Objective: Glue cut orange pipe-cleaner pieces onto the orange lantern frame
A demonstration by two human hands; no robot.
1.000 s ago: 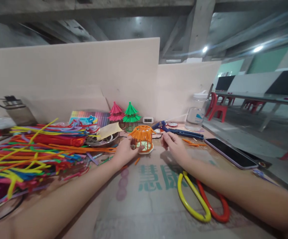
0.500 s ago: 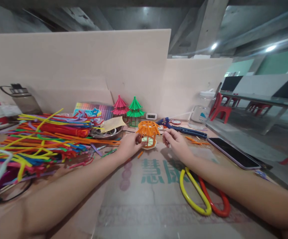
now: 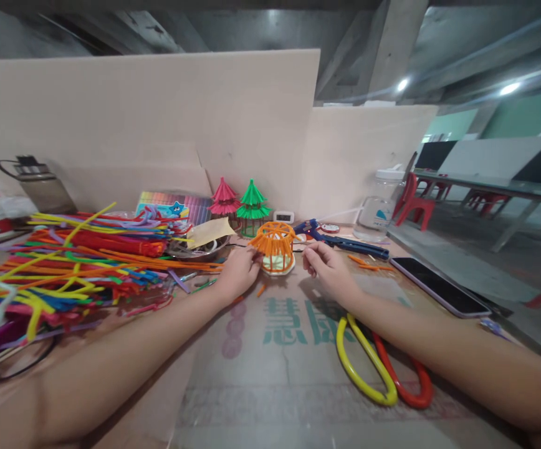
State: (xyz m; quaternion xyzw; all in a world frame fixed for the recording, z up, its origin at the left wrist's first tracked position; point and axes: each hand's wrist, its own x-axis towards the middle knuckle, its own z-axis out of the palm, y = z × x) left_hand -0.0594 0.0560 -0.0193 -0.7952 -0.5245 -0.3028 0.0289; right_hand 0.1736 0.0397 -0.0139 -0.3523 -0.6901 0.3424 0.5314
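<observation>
A small orange pavilion model [image 3: 277, 240], made of pipe-cleaner pieces with a ring of roof strips, posts and a pale base, stands upright on the table between my hands. My left hand [image 3: 241, 273] is closed at its left side, fingertips against the roof's edge; the fingers partly hide that edge. On the other side, my right hand [image 3: 329, 269] is pinched a little apart from the model, and whatever its fingertips hold is too small to make out. Behind stand a pink tiered-roof model [image 3: 224, 198] and a green one [image 3: 252, 206].
Left lies a heap of coloured pipe cleaners [image 3: 88, 255], near a metal bowl [image 3: 205, 249]. A blue glue gun [image 3: 317, 231], orange offcuts [image 3: 366, 263] and a phone [image 3: 439, 285] are on the right. Scissors with yellow and red handles [image 3: 366, 374] lie under my right forearm.
My left hand has shifted from the model's base up to its roof edge. The orange model has turned or tipped slightly. My right hand has barely moved.
</observation>
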